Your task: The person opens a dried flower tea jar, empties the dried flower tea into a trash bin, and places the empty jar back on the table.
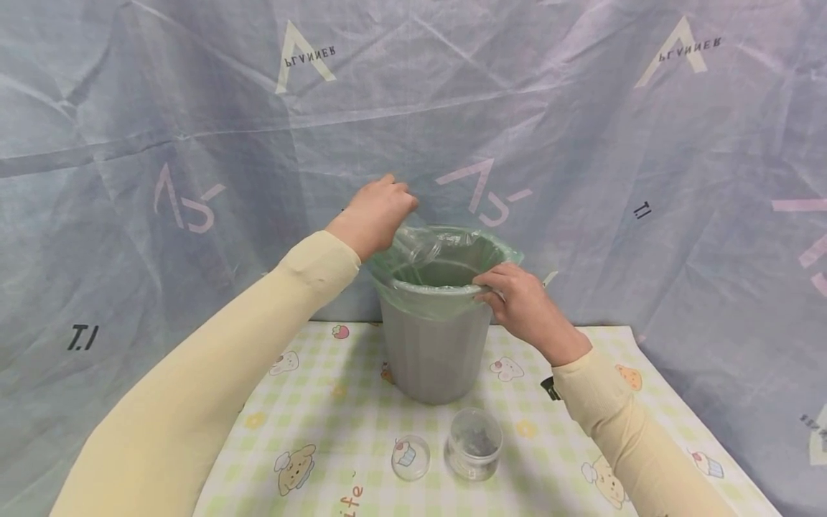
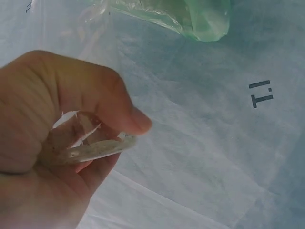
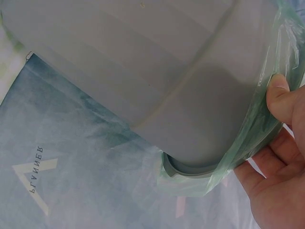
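Note:
A grey trash can (image 1: 436, 352) stands upright on the tablecloth, with a thin green trash bag (image 1: 426, 305) lining it and folded over its rim. My left hand (image 1: 377, 213) is above the can's left side. In the left wrist view, its curled fingers and thumb hold a piece of clear plastic (image 2: 95, 149), bag-like, though its exact kind is unclear. Clear plastic also hangs below that hand at the can's mouth. At the front right, my right hand (image 1: 517, 298) grips the rim, thumb outside over the liner (image 3: 255, 124) and fingers on the inner side.
In front of the can are a clear round jar (image 1: 474, 445) with grey contents and a clear round lid (image 1: 410, 458). A small black object (image 1: 551, 388) lies beside the right sleeve. Grey-blue cloth (image 1: 258, 143) hangs behind the checked tablecloth (image 1: 323, 431).

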{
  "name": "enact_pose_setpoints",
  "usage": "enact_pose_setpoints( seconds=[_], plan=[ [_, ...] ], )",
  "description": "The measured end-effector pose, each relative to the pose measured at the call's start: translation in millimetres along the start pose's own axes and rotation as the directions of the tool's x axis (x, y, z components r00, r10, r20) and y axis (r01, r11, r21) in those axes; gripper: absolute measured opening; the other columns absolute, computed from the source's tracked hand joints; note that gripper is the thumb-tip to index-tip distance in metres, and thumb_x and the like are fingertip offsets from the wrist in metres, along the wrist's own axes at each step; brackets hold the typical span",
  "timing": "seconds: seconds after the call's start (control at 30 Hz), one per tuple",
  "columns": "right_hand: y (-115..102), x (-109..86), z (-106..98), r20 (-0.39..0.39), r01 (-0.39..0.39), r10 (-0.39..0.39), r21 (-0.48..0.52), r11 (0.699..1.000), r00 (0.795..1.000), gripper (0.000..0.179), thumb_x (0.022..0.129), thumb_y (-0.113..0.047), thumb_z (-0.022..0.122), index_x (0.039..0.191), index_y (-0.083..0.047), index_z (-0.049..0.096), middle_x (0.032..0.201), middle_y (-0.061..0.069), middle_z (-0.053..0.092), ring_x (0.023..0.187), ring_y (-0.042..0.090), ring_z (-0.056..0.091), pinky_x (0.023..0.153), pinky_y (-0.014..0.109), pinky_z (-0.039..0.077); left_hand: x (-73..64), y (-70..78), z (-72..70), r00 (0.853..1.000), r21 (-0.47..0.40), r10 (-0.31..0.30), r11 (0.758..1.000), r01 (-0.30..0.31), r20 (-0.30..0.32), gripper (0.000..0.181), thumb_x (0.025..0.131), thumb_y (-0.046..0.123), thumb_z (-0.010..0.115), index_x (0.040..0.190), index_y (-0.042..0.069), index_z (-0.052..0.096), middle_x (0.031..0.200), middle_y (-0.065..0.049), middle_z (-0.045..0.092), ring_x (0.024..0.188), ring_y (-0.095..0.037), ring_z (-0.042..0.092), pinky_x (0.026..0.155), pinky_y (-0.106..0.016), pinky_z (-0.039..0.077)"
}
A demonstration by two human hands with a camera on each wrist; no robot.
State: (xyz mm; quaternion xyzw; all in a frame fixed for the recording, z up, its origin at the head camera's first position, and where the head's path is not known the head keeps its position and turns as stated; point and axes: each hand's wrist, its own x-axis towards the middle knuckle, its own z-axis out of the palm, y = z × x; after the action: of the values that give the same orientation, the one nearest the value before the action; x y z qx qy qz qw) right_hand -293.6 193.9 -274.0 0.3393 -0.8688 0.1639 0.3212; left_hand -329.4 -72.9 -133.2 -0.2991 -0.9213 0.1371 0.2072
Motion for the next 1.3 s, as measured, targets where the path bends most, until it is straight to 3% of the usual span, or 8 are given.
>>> enact_pose_setpoints(
  seconds=[0.37, 0.67, 0.77, 0.9, 1.1, 1.3],
  plan=[
    [-2.7, 1.3, 1.3, 0.012, -0.002, 0.002, -0.002, 1.000, 1.000, 0.027, 0.089, -0.001, 0.079, 0.115, -0.002, 0.075, 0.106, 0.010, 0.072, 0.102, 0.029, 0.066, 0.082, 0.044, 0.057, -13.7, -12.1, 6.9, 0.998, -0.138, -0.063, 0.988, 0.063, 0.006, 0.047, 0.081, -0.007, 0.073, 0.126, 0.002, 0.064, 0.117, -0.014, 0.063, 0.112, -0.036, 0.055, 0.099, -0.043, 0.047],
    [-3.2, 3.7, 2.3, 0.015, -0.003, 0.003, 0.004, 1.000, 1.000, 0.027, 0.088, 0.000, 0.079, 0.115, -0.002, 0.075, 0.107, 0.011, 0.072, 0.103, 0.030, 0.066, 0.083, 0.045, 0.057, -28.9, -18.3, 8.6, 0.983, -0.324, -0.183, 0.930, 0.174, 0.000, 0.020, 0.077, -0.005, 0.062, 0.091, 0.007, 0.054, 0.093, -0.010, 0.055, 0.085, -0.028, 0.050, 0.075, -0.039, 0.044],
    [-3.4, 4.4, 2.2, 0.011, -0.001, 0.001, 0.005, 1.000, 1.000, 0.027, 0.088, 0.000, 0.080, 0.114, -0.002, 0.076, 0.106, 0.011, 0.072, 0.103, 0.030, 0.066, 0.083, 0.045, 0.057, -32.2, -19.4, 8.4, 0.978, -0.371, -0.207, 0.909, 0.192, 0.000, 0.024, 0.076, -0.003, 0.062, 0.099, 0.005, 0.059, 0.103, -0.010, 0.061, 0.091, -0.028, 0.056, 0.079, -0.038, 0.048],
    [-2.5, 4.4, 2.8, 0.004, 0.003, -0.003, 0.006, 1.000, 1.000, 0.026, 0.087, 0.000, 0.079, 0.114, -0.001, 0.076, 0.106, 0.011, 0.072, 0.102, 0.030, 0.066, 0.081, 0.044, 0.057, -34.2, -21.3, 10.9, 0.972, -0.422, -0.236, 0.882, 0.211, -0.006, 0.043, 0.073, -0.001, 0.063, 0.117, 0.002, 0.063, 0.124, -0.011, 0.065, 0.105, -0.031, 0.064, 0.087, -0.041, 0.054],
    [-0.6, 3.0, 2.8, -0.001, 0.006, -0.006, 0.003, 1.000, 1.000, 0.026, 0.088, 0.001, 0.079, 0.113, -0.002, 0.076, 0.106, 0.010, 0.072, 0.100, 0.029, 0.066, 0.079, 0.043, 0.057, -38.7, -23.1, 16.2, 0.959, -0.444, -0.282, 0.862, 0.246, -0.016, 0.052, 0.071, 0.010, 0.073, 0.122, 0.001, 0.062, 0.120, -0.012, 0.064, 0.100, -0.031, 0.062, 0.086, -0.044, 0.053],
    [0.8, 2.5, 1.1, -0.004, 0.000, 0.000, 0.001, 1.000, 1.000, 0.027, 0.088, 0.002, 0.079, 0.114, -0.002, 0.075, 0.107, 0.011, 0.071, 0.100, 0.029, 0.066, 0.078, 0.042, 0.058, -46.8, -21.1, 16.0, 0.943, -0.515, -0.333, 0.810, 0.281, -0.009, 0.057, 0.073, 0.018, 0.078, 0.125, 0.002, 0.059, 0.116, -0.008, 0.060, 0.098, -0.028, 0.058, 0.086, -0.043, 0.052]
  ],
)
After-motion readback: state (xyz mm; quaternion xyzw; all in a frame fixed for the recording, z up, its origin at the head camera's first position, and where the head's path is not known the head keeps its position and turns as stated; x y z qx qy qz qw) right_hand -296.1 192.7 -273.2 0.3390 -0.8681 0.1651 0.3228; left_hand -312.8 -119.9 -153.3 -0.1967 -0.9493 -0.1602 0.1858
